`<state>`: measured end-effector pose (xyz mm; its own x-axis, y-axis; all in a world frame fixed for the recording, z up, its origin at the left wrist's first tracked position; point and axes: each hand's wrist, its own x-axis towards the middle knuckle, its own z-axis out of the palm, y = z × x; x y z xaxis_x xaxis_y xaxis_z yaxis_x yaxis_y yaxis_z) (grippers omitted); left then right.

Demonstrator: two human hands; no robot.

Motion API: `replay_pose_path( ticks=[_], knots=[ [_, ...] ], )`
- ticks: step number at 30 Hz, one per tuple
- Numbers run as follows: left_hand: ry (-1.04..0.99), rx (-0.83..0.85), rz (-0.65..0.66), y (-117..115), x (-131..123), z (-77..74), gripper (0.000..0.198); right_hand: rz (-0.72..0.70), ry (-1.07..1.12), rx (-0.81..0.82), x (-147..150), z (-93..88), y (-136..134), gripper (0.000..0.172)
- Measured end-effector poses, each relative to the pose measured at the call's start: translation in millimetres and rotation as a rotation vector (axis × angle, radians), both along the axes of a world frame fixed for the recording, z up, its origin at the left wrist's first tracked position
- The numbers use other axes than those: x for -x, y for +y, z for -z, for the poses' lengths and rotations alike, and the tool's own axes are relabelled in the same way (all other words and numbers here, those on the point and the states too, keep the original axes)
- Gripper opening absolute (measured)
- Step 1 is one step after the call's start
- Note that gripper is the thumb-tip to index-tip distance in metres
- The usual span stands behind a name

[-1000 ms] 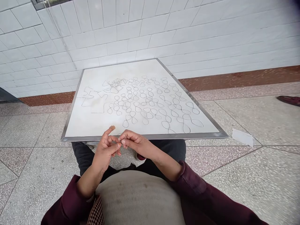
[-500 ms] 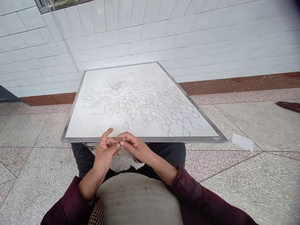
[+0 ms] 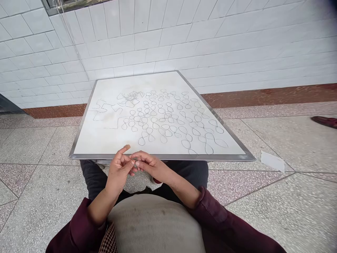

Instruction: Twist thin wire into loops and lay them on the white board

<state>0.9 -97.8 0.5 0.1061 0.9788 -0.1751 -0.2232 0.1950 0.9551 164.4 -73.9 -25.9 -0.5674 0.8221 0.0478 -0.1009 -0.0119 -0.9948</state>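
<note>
Fingertips meet at the near edge of a white board table (image 3: 105,142), where both hands pinch a thin wire (image 3: 136,160), mostly hidden by the fingers. My left hand (image 3: 119,172) is closed on it between thumb and fingers, with one finger raised. My right hand (image 3: 149,164) grips the same wire with thumb and forefinger. Beyond them, many figure-eight wire loops (image 3: 168,130) lie across the middle and right of the board. Bent, unlooped wires (image 3: 106,110) lie at the left, and a tangled wire pile (image 3: 133,95) sits farther back.
A metal rim (image 3: 223,157) borders the board. Behind stands a white tiled wall (image 3: 147,45) with a brown skirting strip (image 3: 244,93). On the speckled floor at right lie a white paper piece (image 3: 272,161) and, farther off, a dark red shoe (image 3: 325,121).
The fingers of both hands have shifted slightly around the wire, still together at the board's edge. The wires on the board look the same.
</note>
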Motion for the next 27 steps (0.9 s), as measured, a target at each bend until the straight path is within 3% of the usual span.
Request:
replay_pose_path(
  ticks=[3,10,15,22,27],
  knots=[
    [-0.003,0.014,-0.015,0.4,-0.7,-0.2,0.062,0.010,0.004,0.021,1.2,-0.6,-0.8,0.026],
    [0.020,0.039,-0.044,1.4,-2.2,-1.1,0.065,0.203,0.010,0.157,5.6,-0.8,-2.6,0.019],
    [0.020,0.057,-0.051,1.7,-1.4,0.4,0.065,0.182,0.015,0.205,3.1,-2.0,-2.8,0.025],
    [0.052,0.030,-0.056,2.0,-1.2,4.7,0.059,0.041,-0.101,0.120,-5.5,-8.1,1.8,0.029],
    [0.087,0.034,-0.040,2.6,-1.4,5.0,0.057,0.097,-0.239,0.042,-5.2,-5.7,3.5,0.023]
  ],
)
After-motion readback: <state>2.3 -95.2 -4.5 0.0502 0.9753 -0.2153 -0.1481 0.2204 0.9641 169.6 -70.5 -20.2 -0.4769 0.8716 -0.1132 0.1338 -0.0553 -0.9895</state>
